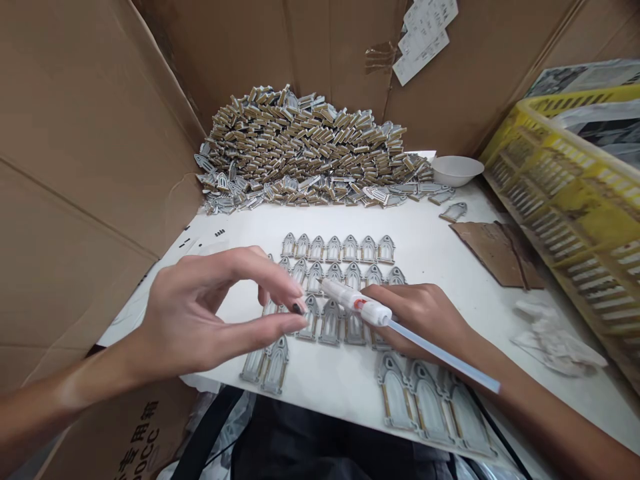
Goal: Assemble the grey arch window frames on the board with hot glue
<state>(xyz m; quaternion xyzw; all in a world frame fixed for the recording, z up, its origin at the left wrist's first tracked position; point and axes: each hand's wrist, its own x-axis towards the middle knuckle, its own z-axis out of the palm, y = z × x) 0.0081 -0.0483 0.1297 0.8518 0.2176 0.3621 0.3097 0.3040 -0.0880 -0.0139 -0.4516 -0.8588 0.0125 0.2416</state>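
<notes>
My right hand (425, 317) grips a white pen-like applicator (357, 303) with a red mark and a clear tube trailing back toward me. Its tip points left over the rows of small grey arch-shaped window pieces (340, 263) laid flat on the white board (440, 247). My left hand (210, 313) hovers above the left end of these rows, thumb and fingertips brought close in a pinch near one piece (311, 317); whether anything is between them I cannot tell. Three larger-looking arch pieces (430, 400) lie near the board's front edge.
A big heap of the same arch pieces (305, 147) fills the back of the board against cardboard walls (75, 133). A white bowl (456, 170) stands at the back right, a cardboard scrap (495, 250) and crumpled white tissue (555, 337) to the right, beside a yellow plastic crate (575, 200).
</notes>
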